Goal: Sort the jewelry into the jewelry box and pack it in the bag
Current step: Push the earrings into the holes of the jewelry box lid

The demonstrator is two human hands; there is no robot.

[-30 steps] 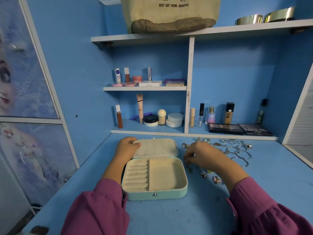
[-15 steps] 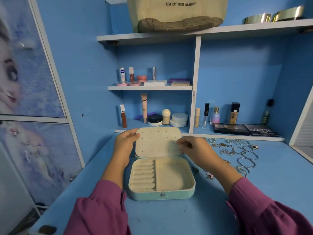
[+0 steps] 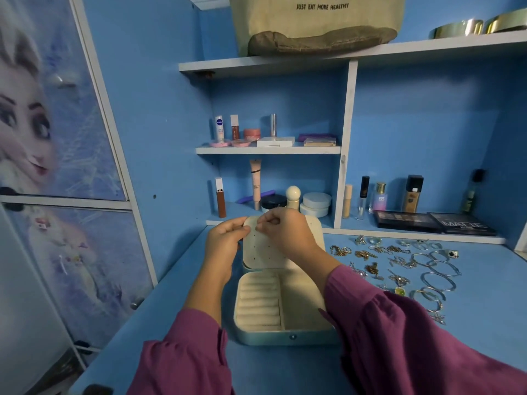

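A mint jewelry box (image 3: 285, 336) stands open on the blue desk, its cream lid (image 3: 268, 252) upright with rows of small holes. My left hand (image 3: 225, 243) grips the lid's upper left edge. My right hand (image 3: 288, 232) pinches something small against the lid's top left; the item itself is hidden by my fingers. The box's ring rolls and right compartment hold nothing. Loose jewelry (image 3: 370, 255) and silver bangles (image 3: 439, 280) lie spread on the desk to the right. A canvas bag (image 3: 316, 21) sits on the top shelf.
Cosmetics fill the shelves behind the box: bottles (image 3: 380, 196), jars (image 3: 316, 203) and eyeshadow palettes (image 3: 433, 222). Two metal tins (image 3: 456, 28) sit on the top shelf at the right. A cabinet door with a cartoon picture (image 3: 34, 124) stands at the left.
My left hand raised the lid from flat to upright. My right hand left the jewelry pile and moved left to the lid's top left corner.
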